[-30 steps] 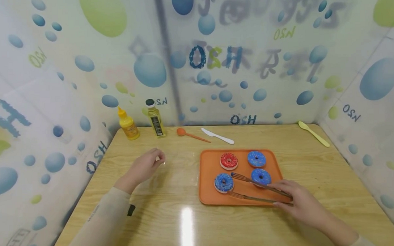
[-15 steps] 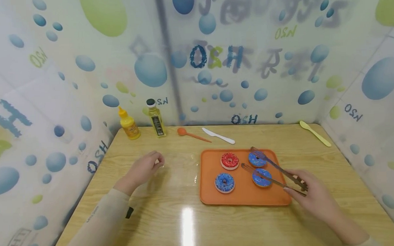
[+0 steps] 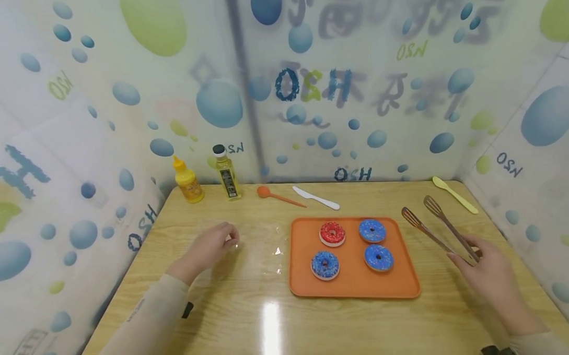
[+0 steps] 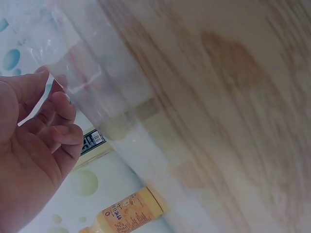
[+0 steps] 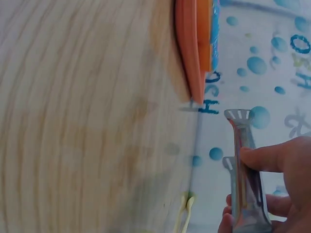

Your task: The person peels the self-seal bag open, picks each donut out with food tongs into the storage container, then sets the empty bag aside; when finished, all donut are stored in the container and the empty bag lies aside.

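Observation:
My right hand (image 3: pixel 492 277) grips metal tongs (image 5: pixel 248 179), their slotted ends spread apart with nothing between them, right of the orange tray (image 3: pixel 354 294). On that tray lie a red-topped donut (image 3: pixel 332 234) and three blue-topped ones: a back-right donut (image 3: pixel 372 231), a front-right donut (image 3: pixel 379 258) and a front-left donut (image 3: pixel 325 265). Left of the tray, my left hand (image 3: pixel 209 250) pinches the edge of a clear plastic bag (image 4: pixel 80 73) between thumb and finger. Only glints of the bag show in the head view, so its outline is hard to see.
A yellow squeeze bottle (image 3: pixel 188 185) and an oil bottle (image 3: pixel 227 177) stand at the back left. An orange spoon (image 3: pixel 280 197) and a white knife (image 3: pixel 315 198) lie behind the tray. Far right lies a yellow-green spoon (image 3: pixel 454 195). Patterned walls bound the table.
The tongs have moved from over the blue donuts to the right, off the tray, carrying nothing. The donuts stay in place. My left hand has hardly moved.

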Demonstrator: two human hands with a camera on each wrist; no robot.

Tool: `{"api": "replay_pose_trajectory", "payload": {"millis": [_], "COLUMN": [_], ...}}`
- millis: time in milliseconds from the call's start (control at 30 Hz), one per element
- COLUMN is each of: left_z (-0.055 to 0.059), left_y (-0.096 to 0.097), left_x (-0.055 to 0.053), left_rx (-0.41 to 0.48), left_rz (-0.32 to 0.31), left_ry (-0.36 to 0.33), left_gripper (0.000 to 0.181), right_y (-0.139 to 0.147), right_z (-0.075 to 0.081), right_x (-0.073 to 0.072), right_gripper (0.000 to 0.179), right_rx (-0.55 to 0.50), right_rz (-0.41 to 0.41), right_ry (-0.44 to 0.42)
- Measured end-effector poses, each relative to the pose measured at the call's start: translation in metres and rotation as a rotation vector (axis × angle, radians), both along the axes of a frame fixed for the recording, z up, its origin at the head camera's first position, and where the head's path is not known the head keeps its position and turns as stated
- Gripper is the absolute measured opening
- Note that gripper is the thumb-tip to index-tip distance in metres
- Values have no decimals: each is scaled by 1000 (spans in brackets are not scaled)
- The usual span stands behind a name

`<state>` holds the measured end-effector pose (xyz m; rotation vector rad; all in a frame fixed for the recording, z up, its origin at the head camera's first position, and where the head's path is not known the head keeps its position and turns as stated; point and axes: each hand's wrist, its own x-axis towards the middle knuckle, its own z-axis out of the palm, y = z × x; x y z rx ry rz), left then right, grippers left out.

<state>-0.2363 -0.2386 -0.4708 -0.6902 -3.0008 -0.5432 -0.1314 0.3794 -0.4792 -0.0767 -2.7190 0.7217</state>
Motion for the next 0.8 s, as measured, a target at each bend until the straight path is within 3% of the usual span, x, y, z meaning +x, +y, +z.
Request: {"api": "replay_pose_trajectory", "payload": {"millis": [300,533,800], "left_z": [-2,-6,-11], "left_y": [4,6,8], "left_x": [2,-1,-5], "left_rx": [-33,-20,38], "left_rz": [27,13,34], "left_ry": [-33,-38,-105], "left_gripper": [5,5,8], "right_y": [13,18,21], "right_z": [-9,-8,-8], "right_x": [-4,-9,-12], "right_gripper": [64,70,76], "right_rx": [7,21,1], "right_rz": [6,39,57], "right_ry": [-159,-200,-281]}}
